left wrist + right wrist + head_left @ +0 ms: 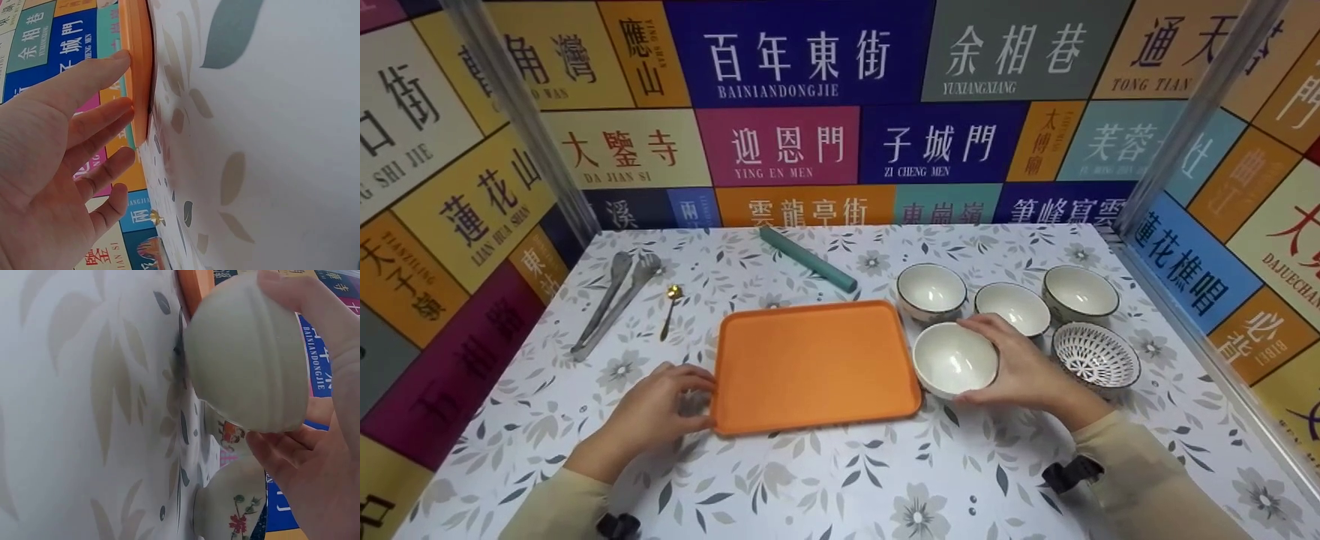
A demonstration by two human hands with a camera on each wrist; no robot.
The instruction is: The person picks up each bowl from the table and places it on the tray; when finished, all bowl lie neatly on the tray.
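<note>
An orange tray [817,367] lies flat on the table. At its left edge is my left hand [656,405], with the thumb and a fingertip touching the rim and the other fingers loosely bent beside it. My right hand [1020,367] holds a plain white bowl [956,360] between thumb and fingers, gripping it across the rim. In the right wrist view the white bowl [247,354] shows its smooth outer side, close over the cloth. It sits beside the tray's right edge in the head view.
Behind the held bowl stand more bowls: one with a dark rim [931,289], another [1012,307], one at the back right [1080,289] and a patterned one [1095,356]. A green stick [808,259] lies behind the tray; metal tongs [615,304] and a golden spoon [669,311] lie left.
</note>
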